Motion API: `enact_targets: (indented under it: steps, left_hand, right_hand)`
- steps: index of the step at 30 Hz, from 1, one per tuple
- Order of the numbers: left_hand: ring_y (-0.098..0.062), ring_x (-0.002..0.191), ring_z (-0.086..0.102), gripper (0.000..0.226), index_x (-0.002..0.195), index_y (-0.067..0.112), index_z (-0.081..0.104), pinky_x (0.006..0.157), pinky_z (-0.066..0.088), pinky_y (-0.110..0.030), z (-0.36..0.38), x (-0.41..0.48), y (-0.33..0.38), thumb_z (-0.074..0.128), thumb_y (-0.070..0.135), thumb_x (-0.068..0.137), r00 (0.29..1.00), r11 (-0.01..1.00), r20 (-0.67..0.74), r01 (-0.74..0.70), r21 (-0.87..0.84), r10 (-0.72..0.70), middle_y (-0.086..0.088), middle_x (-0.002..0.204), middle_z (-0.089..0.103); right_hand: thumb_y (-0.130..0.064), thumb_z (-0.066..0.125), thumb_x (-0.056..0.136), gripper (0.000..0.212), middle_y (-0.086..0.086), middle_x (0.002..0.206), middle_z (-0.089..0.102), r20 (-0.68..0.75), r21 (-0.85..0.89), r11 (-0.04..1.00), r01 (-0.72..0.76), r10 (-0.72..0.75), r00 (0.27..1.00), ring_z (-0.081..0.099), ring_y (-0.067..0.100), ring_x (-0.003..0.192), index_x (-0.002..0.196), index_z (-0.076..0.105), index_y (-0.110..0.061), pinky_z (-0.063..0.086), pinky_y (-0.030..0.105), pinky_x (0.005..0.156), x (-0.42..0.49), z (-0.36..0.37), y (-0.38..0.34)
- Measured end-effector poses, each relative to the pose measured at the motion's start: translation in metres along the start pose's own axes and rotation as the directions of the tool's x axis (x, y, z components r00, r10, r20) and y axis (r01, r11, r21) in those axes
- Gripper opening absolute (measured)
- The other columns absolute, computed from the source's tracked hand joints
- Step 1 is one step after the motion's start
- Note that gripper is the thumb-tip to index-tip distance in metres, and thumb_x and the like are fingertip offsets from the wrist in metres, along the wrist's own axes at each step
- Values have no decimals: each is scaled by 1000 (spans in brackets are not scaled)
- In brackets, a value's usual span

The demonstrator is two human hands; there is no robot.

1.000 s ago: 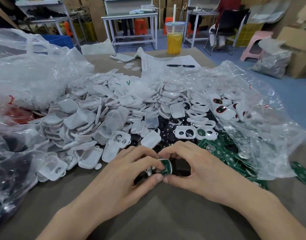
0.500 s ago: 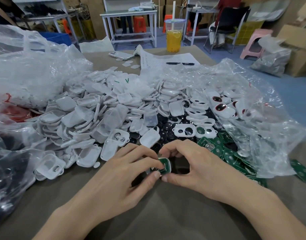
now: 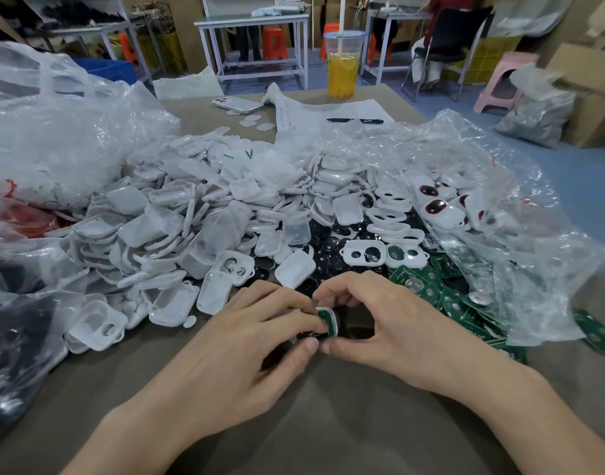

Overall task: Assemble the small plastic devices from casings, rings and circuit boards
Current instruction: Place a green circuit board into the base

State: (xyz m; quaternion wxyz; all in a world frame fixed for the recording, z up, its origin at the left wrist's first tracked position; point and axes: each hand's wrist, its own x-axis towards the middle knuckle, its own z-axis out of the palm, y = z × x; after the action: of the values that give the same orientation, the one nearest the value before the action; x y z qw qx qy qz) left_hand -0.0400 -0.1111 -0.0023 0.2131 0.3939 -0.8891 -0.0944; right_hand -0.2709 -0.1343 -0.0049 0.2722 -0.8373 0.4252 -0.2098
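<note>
Pinching 1 casing (image 3: pixel 332 326) with left hand (image 3: pixel 246 341) and right hand (image 3: pixel 380 323), fingertips curled round it, near the table's (image 3: pixel 328 426) front edge; press board (image 3: pixel 324 318) in evenly, keep it level.

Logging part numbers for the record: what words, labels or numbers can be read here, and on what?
No text is legible.
White printed paper sheet: lines of print, too small.
Loose green circuit boards: pale markings, too blurred.
Clear plastic bag: red print, crumpled, unreadable.
Small white casing with green board, pinched by left hand and right hand: nothing legible.
</note>
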Motion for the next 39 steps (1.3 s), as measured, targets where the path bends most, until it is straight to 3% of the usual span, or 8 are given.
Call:
enact_targets:
  steps: [12,22,27,33,39]
  left_hand:
    - [-7,118,52,26,118,31,69,96,45,-28,-1,0,2,52,39,100,1000,1000,14,-4,4,4,20,123,58]
    - [-9,110,54,19,108,30,68,90,44,-27,-11,-1,-5,50,34,103,993,998,-100,65,-18,-67,22,113,58]
    - [-8,110,54,23,108,29,68,89,44,-25,-10,-1,-5,47,28,99,993,996,-80,81,-26,-83,22,114,59]
    - [-6,105,54,26,111,26,67,87,44,-23,-12,-1,-9,44,25,97,979,990,-142,143,-15,-144,25,106,57]
    - [-12,104,56,25,102,29,71,85,46,-28,-11,-1,-7,46,27,99,992,995,-86,95,-37,-97,20,108,62]
  right_hand:
    - [-45,76,83,43,-29,113,56,-20,7,1000,4,-4,1000,51,-3,116,120,54,-44,39,12,95,0,2,3]
    - [-51,71,83,32,-27,114,54,-7,-47,998,30,-30,1000,49,-1,115,109,53,-49,37,14,94,0,1,2]
    - [-50,71,85,23,-23,113,57,-4,-52,998,46,-47,999,52,4,116,103,63,-39,43,26,97,0,1,3]
    - [-52,70,84,23,-24,114,58,-21,-54,997,52,-53,998,53,4,115,102,64,-39,44,26,96,0,2,4]
    - [-54,68,85,23,-23,114,58,-14,-50,998,49,-50,999,53,3,116,103,63,-40,45,30,97,-1,2,4]
